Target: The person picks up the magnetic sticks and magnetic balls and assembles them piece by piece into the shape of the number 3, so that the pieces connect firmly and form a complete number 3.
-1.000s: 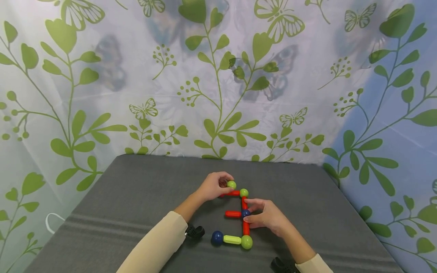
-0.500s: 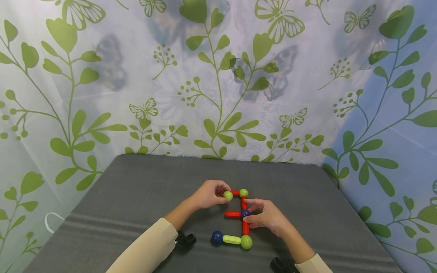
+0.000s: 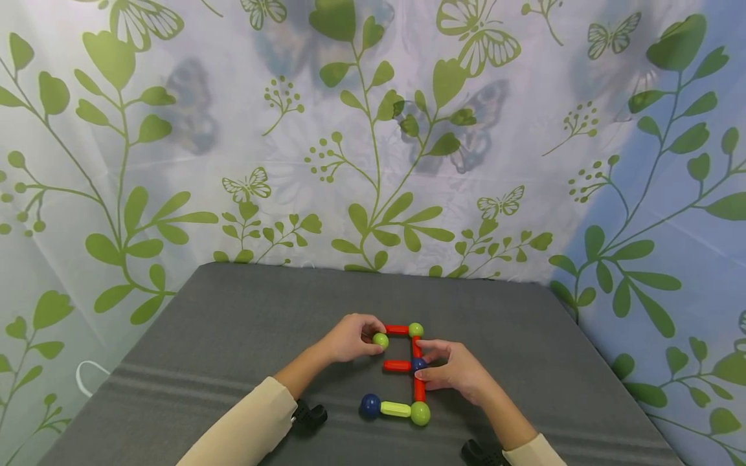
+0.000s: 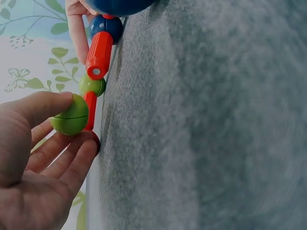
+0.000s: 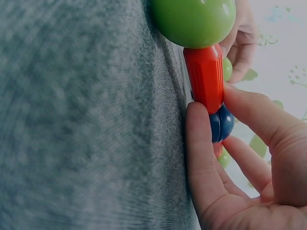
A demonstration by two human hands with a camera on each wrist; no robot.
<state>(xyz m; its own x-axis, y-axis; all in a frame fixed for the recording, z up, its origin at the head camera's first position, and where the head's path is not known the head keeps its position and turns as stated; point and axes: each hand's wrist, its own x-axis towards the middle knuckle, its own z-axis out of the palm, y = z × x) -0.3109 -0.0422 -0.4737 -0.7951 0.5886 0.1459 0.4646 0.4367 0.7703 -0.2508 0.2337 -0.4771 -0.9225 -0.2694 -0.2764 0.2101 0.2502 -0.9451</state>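
My left hand [image 3: 350, 338] pinches a small green ball [image 4: 70, 117] between thumb and fingers, just left of the far red stick [image 3: 397, 330]. Past its lower fingertips, a dark red rounded piece [image 4: 98, 143] shows partly hidden in the left wrist view. My right hand [image 3: 457, 369] grips the linked magnetic pieces around the middle blue ball [image 5: 222, 124] and the near red stick [image 5: 205, 79]. From that ball another red stick [image 3: 398, 366] points left with a free end. A green ball [image 3: 416, 330] joins the far corner.
At the near corner sits a larger green ball [image 3: 420, 413], linked by a yellow-green stick [image 3: 395, 409] to a blue ball [image 3: 370, 406]. All lie on a grey cloth-covered table [image 3: 280, 304]. A leaf-patterned curtain [image 3: 373, 162] rises behind its far edge.
The left hand, with the green ball in it, has moved left and toward the near side, off the far red stick. The right hand has stayed put.
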